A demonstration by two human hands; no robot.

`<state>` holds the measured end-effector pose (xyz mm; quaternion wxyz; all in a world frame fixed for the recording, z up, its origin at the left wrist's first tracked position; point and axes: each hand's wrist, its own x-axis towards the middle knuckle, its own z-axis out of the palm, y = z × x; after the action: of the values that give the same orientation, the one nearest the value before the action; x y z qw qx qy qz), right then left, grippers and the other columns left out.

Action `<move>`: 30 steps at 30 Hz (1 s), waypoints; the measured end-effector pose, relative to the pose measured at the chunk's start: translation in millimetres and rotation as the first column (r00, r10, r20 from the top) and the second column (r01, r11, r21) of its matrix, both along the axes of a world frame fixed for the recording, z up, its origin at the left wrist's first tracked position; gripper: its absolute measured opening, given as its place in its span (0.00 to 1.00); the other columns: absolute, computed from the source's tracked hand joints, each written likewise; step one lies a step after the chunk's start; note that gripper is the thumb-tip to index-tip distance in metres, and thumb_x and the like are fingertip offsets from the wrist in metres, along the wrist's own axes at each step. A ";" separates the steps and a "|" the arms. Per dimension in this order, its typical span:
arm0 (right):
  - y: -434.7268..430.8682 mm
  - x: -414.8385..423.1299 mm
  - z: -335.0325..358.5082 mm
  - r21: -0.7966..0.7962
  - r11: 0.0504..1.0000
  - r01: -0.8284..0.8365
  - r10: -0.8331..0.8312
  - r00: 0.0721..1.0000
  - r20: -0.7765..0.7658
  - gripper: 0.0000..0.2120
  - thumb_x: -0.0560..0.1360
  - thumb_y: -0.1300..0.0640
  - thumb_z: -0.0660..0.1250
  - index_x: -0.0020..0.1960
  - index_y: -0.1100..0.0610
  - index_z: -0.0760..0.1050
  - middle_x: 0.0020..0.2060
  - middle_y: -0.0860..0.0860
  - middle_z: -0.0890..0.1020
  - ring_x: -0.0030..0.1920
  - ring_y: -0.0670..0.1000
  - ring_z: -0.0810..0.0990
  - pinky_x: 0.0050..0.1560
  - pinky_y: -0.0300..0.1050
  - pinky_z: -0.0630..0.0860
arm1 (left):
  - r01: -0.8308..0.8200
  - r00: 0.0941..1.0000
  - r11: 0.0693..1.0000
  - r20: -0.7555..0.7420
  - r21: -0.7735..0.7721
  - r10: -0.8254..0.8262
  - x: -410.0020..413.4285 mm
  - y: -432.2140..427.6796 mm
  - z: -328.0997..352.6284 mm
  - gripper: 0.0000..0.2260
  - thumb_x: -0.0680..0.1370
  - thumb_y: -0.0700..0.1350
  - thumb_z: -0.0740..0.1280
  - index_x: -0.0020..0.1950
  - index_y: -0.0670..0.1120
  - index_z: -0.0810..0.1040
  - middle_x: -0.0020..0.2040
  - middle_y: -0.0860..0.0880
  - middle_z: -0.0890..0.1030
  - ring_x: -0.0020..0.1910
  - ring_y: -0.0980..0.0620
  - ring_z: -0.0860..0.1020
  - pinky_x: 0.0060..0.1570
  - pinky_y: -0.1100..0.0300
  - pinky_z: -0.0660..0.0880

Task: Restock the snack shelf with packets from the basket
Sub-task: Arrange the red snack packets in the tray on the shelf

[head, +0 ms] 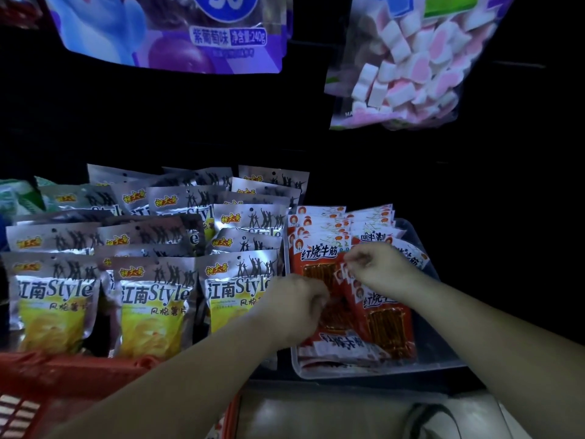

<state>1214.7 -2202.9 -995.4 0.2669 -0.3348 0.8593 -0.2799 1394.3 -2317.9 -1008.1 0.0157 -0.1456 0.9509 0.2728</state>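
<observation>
In the clear tray [348,373], the red packets [383,315] stand lengthwise, right hand [376,264] pinching their top, left hand [296,307] gripping their left edge.

Dark shelf [348,386]: silver chip packets [152,299] in rows left; clear tray [438,346] beside, right.

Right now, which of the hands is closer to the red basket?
Left. The left hand is up and right of the red basket, by the silver chip packets; the right hand is farther right, pinching red packets over the clear tray.
</observation>
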 end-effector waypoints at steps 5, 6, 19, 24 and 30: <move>-24.5 -11.5 -12.7 0.016 0.999 -0.038 0.041 0.930 -0.364 0.23 0.82 0.50 0.68 0.76 0.44 0.68 0.73 0.47 0.71 0.66 0.54 0.76 0.64 0.56 0.77 | -0.338 0.913 0.895 -0.131 0.291 0.387 -2.7 -16.5 3.8 0.12 0.82 0.41 0.62 0.60 0.51 0.81 0.51 0.52 0.85 0.47 0.50 0.83 0.48 0.55 0.82; -31.5 -12.1 -13.0 0.063 0.995 -0.074 0.092 0.927 -0.365 0.27 0.81 0.49 0.69 0.78 0.42 0.65 0.76 0.46 0.68 0.71 0.54 0.73 0.68 0.58 0.74 | -0.366 0.891 0.863 -0.135 0.348 0.432 -2.7 -18.8 1.7 0.12 0.82 0.39 0.62 0.58 0.52 0.81 0.49 0.53 0.84 0.46 0.50 0.83 0.46 0.56 0.82; -56.5 -12.7 -22.2 0.037 0.997 -0.063 0.073 0.853 -0.516 0.06 0.83 0.54 0.67 0.56 0.49 0.83 0.55 0.47 0.82 0.54 0.55 0.80 0.55 0.56 0.78 | -0.398 0.845 0.764 -0.121 0.507 0.521 -3.6 -33.8 -7.8 0.15 0.80 0.36 0.63 0.49 0.57 0.80 0.45 0.57 0.83 0.46 0.56 0.82 0.49 0.60 0.81; -49.9 -8.9 5.6 -0.196 0.980 -0.026 -0.045 0.936 -0.349 0.04 0.82 0.57 0.69 0.52 0.49 0.81 0.48 0.45 0.82 0.48 0.51 0.80 0.54 0.56 0.79 | -0.411 0.799 0.730 -0.171 0.545 0.577 -3.7 -36.9 7.2 0.14 0.80 0.38 0.64 0.51 0.58 0.79 0.46 0.59 0.83 0.45 0.59 0.82 0.44 0.63 0.81; -32.2 22.5 73.6 -0.373 0.924 -0.082 0.091 0.996 0.006 0.02 0.77 0.60 0.74 0.46 0.54 0.83 0.44 0.47 0.85 0.47 0.40 0.83 0.51 0.38 0.80 | -0.161 0.884 0.661 -0.191 0.733 0.427 9.5 -40.6 56.1 0.26 0.78 0.37 0.73 0.68 0.60 0.70 0.54 0.61 0.82 0.55 0.67 0.80 0.50 0.68 0.78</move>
<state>1237.1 -2235.1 -921.8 0.2205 -0.4136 0.7720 -0.4294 1403.9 -2358.5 -952.0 -0.1435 -0.2324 0.7259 0.6312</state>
